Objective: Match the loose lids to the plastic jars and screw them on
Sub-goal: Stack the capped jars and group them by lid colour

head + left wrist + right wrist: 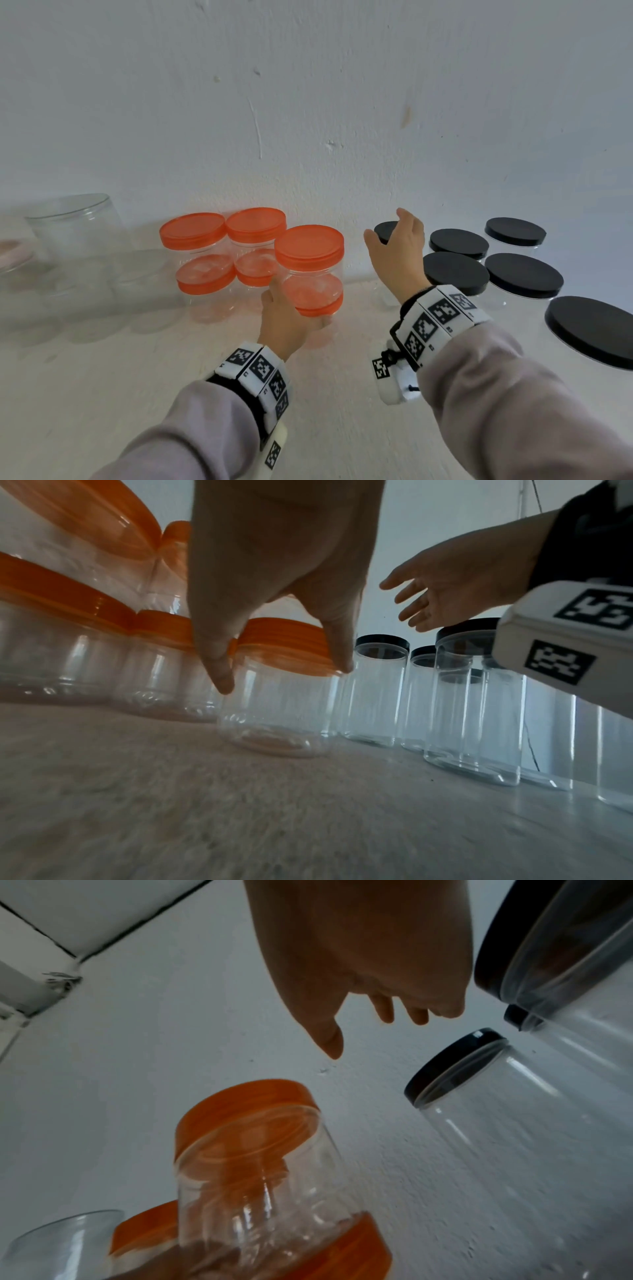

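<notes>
Three stacks of clear plastic jars with orange lids stand against the wall. My left hand (pixel 296 310) (pixel 281 669) grips the lower orange-lidded jar (pixel 318 298) (pixel 281 696) of the front right stack, thumb and fingers on either side just under its lid. That jar stands on the table, with another orange-lidded jar (pixel 310 248) (pixel 246 1123) on top of it. My right hand (pixel 390 233) (pixel 373 1031) hovers with spread fingers over the nearest black-lidded jar (pixel 385 229) (pixel 452 1066) and holds nothing.
Several tall clear jars with black lids (pixel 524 274) crowd the right side, and a large one (pixel 589 329) stands at the front right. Lidless clear jars (pixel 75 226) and a pale pink lid (pixel 13 253) sit at the far left. The wall rises right behind everything.
</notes>
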Available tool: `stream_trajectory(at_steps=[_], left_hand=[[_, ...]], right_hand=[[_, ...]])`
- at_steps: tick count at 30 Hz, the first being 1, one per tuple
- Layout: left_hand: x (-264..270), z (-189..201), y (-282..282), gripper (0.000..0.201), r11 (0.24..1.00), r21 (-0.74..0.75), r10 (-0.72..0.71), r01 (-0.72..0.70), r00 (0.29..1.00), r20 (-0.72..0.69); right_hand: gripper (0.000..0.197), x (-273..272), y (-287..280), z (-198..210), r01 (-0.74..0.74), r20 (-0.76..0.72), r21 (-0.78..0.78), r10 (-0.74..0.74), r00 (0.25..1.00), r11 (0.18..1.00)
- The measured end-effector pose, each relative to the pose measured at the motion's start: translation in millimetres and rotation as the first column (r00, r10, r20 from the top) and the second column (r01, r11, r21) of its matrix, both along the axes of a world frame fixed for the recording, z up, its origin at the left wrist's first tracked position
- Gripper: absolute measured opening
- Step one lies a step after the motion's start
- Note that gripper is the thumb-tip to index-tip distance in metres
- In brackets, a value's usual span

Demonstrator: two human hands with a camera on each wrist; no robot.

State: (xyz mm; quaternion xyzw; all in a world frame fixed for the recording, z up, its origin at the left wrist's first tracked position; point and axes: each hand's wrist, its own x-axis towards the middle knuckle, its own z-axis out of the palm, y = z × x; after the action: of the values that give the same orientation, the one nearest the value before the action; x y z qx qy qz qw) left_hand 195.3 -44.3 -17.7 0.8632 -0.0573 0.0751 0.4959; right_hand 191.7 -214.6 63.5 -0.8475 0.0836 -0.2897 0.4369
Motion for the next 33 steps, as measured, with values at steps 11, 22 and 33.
stream_trajectory(at_steps=[11,22,33], left_hand=[[26,2,-30,0.103,0.99,-0.044,0.131,-0.136,0.986,-0.104],[38,10,-55,0.093,0.967,-0.006,0.253,-0.256,0.959,-0.13],[48,5,-63,0.084,0.94,-0.071,0.322,-0.334,0.936,-0.14]], right_hand=[[0.042,48,-18,19,0.182,-0.381,-0.344,-0.314,0.87,0.921],[0.03,74,-32,34,0.07,-0.559,-0.481,-0.368,0.743,0.874],[0.046,74,-32,33,0.09,-0.499,-0.528,-0.394,0.772,0.844]])
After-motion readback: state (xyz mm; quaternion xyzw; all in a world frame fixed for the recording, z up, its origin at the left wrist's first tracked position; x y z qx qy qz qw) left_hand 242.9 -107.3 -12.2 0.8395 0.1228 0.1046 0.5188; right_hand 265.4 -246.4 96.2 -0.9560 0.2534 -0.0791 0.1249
